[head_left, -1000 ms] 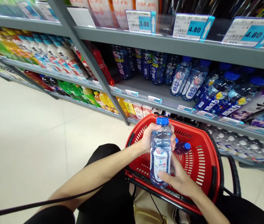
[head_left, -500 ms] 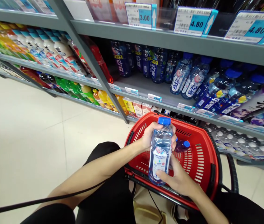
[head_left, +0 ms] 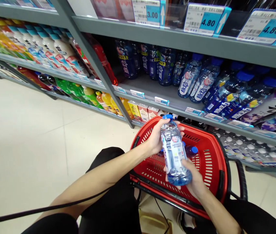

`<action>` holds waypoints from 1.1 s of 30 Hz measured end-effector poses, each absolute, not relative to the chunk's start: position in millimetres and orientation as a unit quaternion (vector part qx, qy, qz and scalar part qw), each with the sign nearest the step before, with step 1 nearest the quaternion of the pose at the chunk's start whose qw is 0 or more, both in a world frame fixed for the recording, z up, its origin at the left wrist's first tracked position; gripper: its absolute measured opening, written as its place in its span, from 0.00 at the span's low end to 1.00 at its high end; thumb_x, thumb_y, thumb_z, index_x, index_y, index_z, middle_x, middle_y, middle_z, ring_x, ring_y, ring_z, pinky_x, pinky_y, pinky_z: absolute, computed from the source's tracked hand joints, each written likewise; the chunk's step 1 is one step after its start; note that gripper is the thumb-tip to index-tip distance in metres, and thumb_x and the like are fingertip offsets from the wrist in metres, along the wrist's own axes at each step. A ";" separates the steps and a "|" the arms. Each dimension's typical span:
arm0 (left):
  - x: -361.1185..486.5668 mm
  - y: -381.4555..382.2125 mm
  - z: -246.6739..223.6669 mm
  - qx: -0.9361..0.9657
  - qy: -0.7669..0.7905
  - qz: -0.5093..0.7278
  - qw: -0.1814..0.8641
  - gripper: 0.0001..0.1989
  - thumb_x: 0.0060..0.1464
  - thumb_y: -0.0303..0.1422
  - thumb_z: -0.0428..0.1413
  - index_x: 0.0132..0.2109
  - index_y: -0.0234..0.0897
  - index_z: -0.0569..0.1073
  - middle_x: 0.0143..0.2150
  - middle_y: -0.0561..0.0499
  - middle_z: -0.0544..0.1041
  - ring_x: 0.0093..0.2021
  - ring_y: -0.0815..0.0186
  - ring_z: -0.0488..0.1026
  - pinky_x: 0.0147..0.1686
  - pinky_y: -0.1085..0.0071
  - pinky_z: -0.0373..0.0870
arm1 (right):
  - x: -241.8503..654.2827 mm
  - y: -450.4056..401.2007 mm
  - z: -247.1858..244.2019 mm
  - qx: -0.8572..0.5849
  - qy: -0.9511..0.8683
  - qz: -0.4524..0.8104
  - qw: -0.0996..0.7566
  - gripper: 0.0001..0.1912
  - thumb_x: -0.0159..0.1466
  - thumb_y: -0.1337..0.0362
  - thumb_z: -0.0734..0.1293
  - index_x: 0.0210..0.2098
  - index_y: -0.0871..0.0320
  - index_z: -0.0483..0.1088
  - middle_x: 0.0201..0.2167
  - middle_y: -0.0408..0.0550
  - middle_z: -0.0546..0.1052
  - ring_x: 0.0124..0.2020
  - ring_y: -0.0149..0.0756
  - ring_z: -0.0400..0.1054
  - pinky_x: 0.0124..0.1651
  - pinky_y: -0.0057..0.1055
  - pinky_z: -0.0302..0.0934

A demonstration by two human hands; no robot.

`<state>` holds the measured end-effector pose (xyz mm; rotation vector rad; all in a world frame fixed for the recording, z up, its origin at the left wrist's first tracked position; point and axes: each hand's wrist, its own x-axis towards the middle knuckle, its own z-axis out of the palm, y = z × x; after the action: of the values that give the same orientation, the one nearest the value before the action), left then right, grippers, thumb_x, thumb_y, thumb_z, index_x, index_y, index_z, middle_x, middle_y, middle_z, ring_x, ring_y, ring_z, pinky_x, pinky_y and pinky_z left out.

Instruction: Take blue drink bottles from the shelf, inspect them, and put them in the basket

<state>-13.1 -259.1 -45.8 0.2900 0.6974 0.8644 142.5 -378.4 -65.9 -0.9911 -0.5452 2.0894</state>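
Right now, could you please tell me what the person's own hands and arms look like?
The left hand and right hand wear no gloves, and both visible forearms are bare. A black cord crosses the left forearm; black cloth near its elbow may be a sleeve.

Glossy clear plastic bottle [head_left: 174, 152], smooth plastic basket [head_left: 216, 156]

The left forearm [head_left: 103, 177] slants from lower left up to the left grip [head_left: 156, 139], right of centre, thumb [head_left: 163, 122] pointing right, curled in a hold. The right forearm [head_left: 214, 206] rises from the lower right to the right grip [head_left: 195, 178], lower, likewise curled.
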 end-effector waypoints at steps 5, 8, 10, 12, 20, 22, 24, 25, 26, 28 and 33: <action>-20.5 -247.2 -39.9 0.141 0.380 0.455 0.793 0.22 0.55 0.45 0.60 0.48 0.32 0.80 0.42 0.42 0.85 0.39 0.57 0.81 0.46 0.63 0.73 | 143.6 -355.2 -56.6 -0.348 -0.100 0.825 0.433 0.32 0.66 0.40 0.63 0.49 0.62 0.78 0.37 0.60 0.84 0.20 0.37 0.71 0.13 0.25 0.58; -24.2 -244.2 -36.5 0.168 0.378 0.449 0.792 0.22 0.56 0.46 0.59 0.47 0.32 0.80 0.41 0.41 0.85 0.40 0.56 0.81 0.47 0.62 0.72 | 144.3 -348.9 -55.8 -0.347 -0.063 0.818 0.455 0.31 0.65 0.40 0.63 0.46 0.61 0.79 0.32 0.59 0.84 0.16 0.31 0.66 0.11 0.20 0.50; -24.9 -243.2 -37.1 0.184 0.385 0.446 0.787 0.22 0.57 0.47 0.59 0.47 0.32 0.80 0.41 0.42 0.85 0.43 0.54 0.81 0.50 0.60 0.71 | 144.7 -348.5 -57.1 -0.340 -0.057 0.813 0.468 0.29 0.65 0.40 0.63 0.43 0.61 0.79 0.30 0.58 0.83 0.14 0.28 0.62 0.10 0.19 0.45; -24.6 -242.3 -39.4 0.192 0.397 0.449 0.777 0.21 0.58 0.47 0.60 0.46 0.32 0.80 0.41 0.42 0.85 0.44 0.54 0.82 0.54 0.58 0.70 | 145.4 -349.3 -57.9 -0.337 -0.051 0.812 0.473 0.29 0.65 0.40 0.64 0.42 0.60 0.79 0.28 0.58 0.83 0.13 0.28 0.60 0.10 0.18 0.43; -28.3 -228.8 -40.8 0.125 0.399 0.501 0.758 0.17 0.56 0.45 0.65 0.40 0.34 0.78 0.43 0.44 0.85 0.42 0.57 0.82 0.52 0.58 0.75 | 143.8 -347.1 -51.8 -0.358 -0.010 0.819 0.448 0.24 0.67 0.44 0.66 0.45 0.59 0.79 0.36 0.56 0.84 0.27 0.37 0.75 0.20 0.25 0.64; -32.4 -225.0 -40.0 0.117 0.401 0.525 0.742 0.17 0.55 0.45 0.66 0.38 0.34 0.77 0.44 0.43 0.85 0.45 0.57 0.82 0.54 0.59 0.75 | 140.4 -346.7 -53.0 -0.378 -0.017 0.803 0.460 0.22 0.66 0.46 0.68 0.46 0.58 0.78 0.37 0.54 0.84 0.32 0.39 0.77 0.28 0.30 0.72; -36.5 -222.5 -40.2 0.119 0.392 0.534 0.739 0.17 0.55 0.45 0.67 0.37 0.35 0.76 0.46 0.43 0.85 0.48 0.57 0.82 0.56 0.60 0.74 | 138.1 -347.2 -56.1 -0.392 -0.039 0.791 0.467 0.23 0.67 0.45 0.68 0.47 0.58 0.77 0.38 0.53 0.84 0.33 0.40 0.77 0.35 0.34 0.76; -38.3 -221.7 -40.6 0.123 0.387 0.533 0.743 0.17 0.54 0.45 0.67 0.36 0.35 0.76 0.47 0.43 0.84 0.49 0.57 0.82 0.57 0.59 0.74 | 137.9 -347.8 -58.0 -0.400 -0.054 0.785 0.470 0.24 0.67 0.44 0.68 0.47 0.59 0.77 0.38 0.53 0.84 0.34 0.40 0.77 0.37 0.36 0.76; -39.6 -221.4 -41.1 0.129 0.382 0.530 0.746 0.16 0.54 0.43 0.67 0.36 0.35 0.76 0.47 0.43 0.84 0.50 0.57 0.82 0.58 0.59 0.74 | 138.5 -348.5 -59.8 -0.406 -0.073 0.778 0.474 0.24 0.68 0.44 0.69 0.48 0.59 0.76 0.39 0.53 0.83 0.34 0.40 0.77 0.39 0.37 0.77; -40.8 -221.5 -41.4 0.138 0.375 0.524 0.752 0.13 0.54 0.41 0.66 0.37 0.35 0.76 0.48 0.43 0.84 0.52 0.56 0.81 0.59 0.57 0.73 | 141.4 -350.0 -62.5 -0.417 -0.123 0.756 0.489 0.23 0.67 0.45 0.70 0.51 0.57 0.74 0.44 0.52 0.82 0.36 0.40 0.77 0.43 0.41 0.77; -39.6 -224.4 -35.2 0.139 0.375 0.530 0.748 0.13 0.54 0.40 0.65 0.37 0.34 0.76 0.48 0.41 0.84 0.54 0.54 0.80 0.60 0.55 0.72 | 151.1 -353.0 -65.1 -0.474 -0.324 0.629 0.524 0.31 0.63 0.53 0.76 0.61 0.48 0.63 0.56 0.51 0.76 0.46 0.44 0.78 0.51 0.46 0.75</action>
<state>-39.6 -224.4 -35.2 0.3029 0.8199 1.1594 151.1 -353.0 -65.1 -1.1355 -0.7755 1.5065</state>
